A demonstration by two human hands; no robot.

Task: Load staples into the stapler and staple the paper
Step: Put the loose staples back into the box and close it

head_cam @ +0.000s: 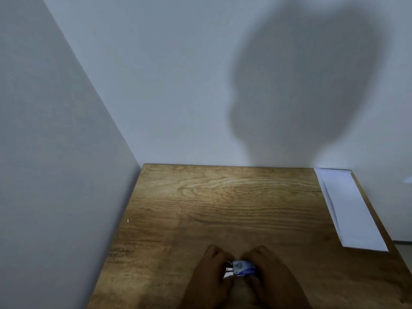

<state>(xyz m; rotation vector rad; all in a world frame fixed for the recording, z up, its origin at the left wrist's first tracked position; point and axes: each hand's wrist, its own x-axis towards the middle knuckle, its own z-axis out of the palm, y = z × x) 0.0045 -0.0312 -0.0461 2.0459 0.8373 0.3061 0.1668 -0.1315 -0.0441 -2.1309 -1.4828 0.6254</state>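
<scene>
Both my hands meet near the table's front edge around a small blue and white staple box (244,268). My left hand (210,277) pinches the box's left end, where a white inner tray and some metal show. My right hand (269,277) grips the box's right end from above. A folded stack of white paper (350,208) lies along the table's right edge, far from both hands. No stapler is in view.
The wooden table (223,197) stands in a corner, with white walls close on the left and behind. A dark shadow of a head falls on the back wall.
</scene>
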